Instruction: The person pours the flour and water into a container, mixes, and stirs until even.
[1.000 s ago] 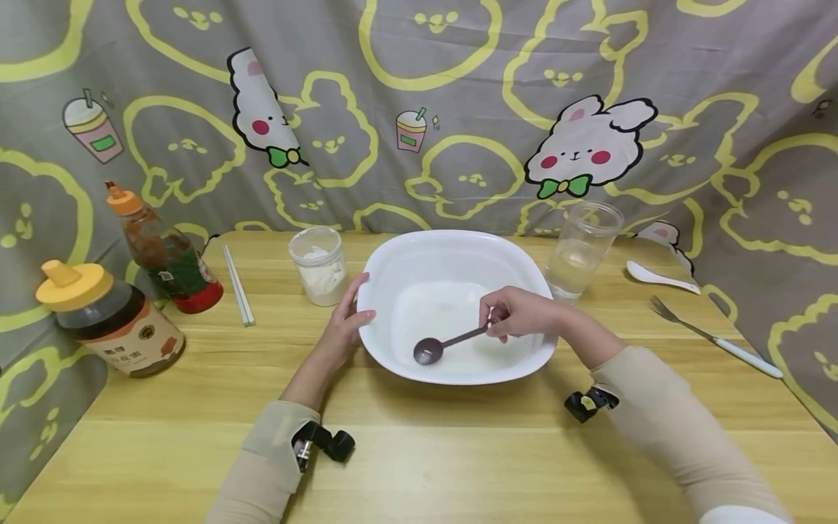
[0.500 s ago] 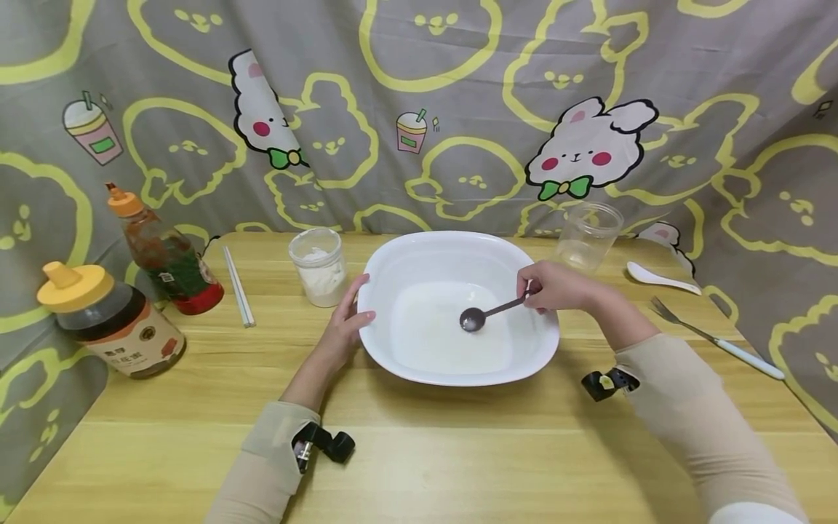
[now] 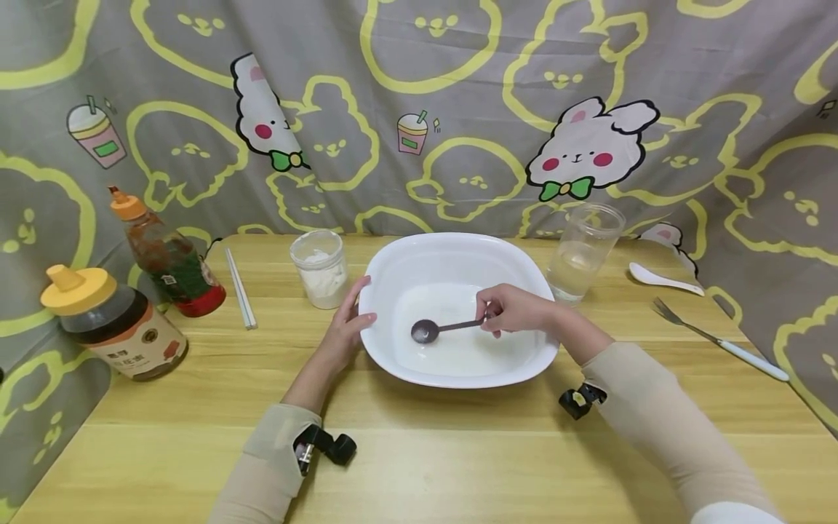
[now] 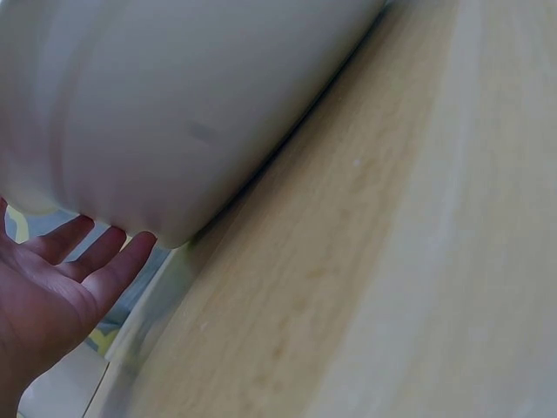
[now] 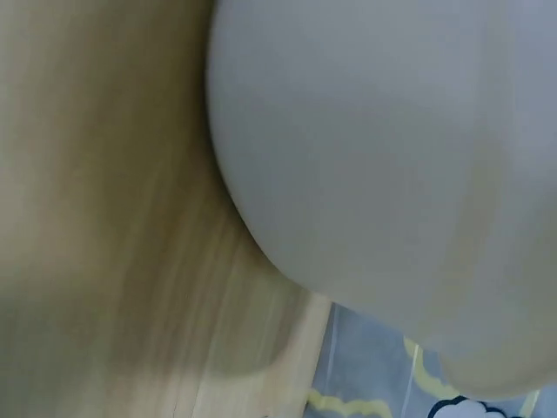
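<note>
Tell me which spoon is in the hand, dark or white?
The dark metal spoon: the right hand pinches its handle, with its scoop inside the white bowl. The white spoon lies untouched on the table's far right, beyond the fork.

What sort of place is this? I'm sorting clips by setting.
Probably a staged kitchen-style tabletop: a light wooden table with a white square-ish bowl, a yellow-capped sauce bottle, and a grey cartoon-rabbit curtain hung behind.

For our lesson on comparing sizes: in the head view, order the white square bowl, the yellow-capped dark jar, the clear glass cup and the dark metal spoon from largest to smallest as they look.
1. White square bowl
2. Yellow-capped dark jar, though it stands nearer the camera than the cup
3. Clear glass cup
4. Dark metal spoon
</note>
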Demonstrator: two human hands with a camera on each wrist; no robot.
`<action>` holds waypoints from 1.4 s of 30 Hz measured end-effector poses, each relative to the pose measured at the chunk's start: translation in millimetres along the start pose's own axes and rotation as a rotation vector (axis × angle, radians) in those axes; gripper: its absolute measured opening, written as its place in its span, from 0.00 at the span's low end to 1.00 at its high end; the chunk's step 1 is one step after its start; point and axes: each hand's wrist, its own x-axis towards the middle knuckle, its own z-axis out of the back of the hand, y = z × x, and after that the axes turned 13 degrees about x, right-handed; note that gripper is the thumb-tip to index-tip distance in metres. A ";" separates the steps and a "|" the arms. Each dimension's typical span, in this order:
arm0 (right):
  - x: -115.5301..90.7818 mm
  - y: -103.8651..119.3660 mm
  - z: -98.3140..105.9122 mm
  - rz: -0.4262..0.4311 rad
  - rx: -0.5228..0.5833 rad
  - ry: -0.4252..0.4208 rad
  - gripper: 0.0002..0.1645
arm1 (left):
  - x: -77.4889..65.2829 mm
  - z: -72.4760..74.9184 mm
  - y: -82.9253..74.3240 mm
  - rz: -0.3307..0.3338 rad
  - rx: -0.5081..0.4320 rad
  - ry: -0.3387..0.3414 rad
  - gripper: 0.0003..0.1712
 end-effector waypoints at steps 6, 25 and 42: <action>-18.9 7.2 2.0 -0.017 -0.118 0.019 0.03 | 0.0 -0.3 0.4 0.005 0.007 -0.005 0.38; -6.0 4.7 12.6 -0.082 -0.178 -0.190 0.02 | 0.2 -0.2 0.7 0.000 0.001 0.001 0.39; -35.4 13.5 29.3 -0.110 -0.169 -0.053 0.04 | 1.8 -0.5 3.0 0.004 -0.005 -0.004 0.38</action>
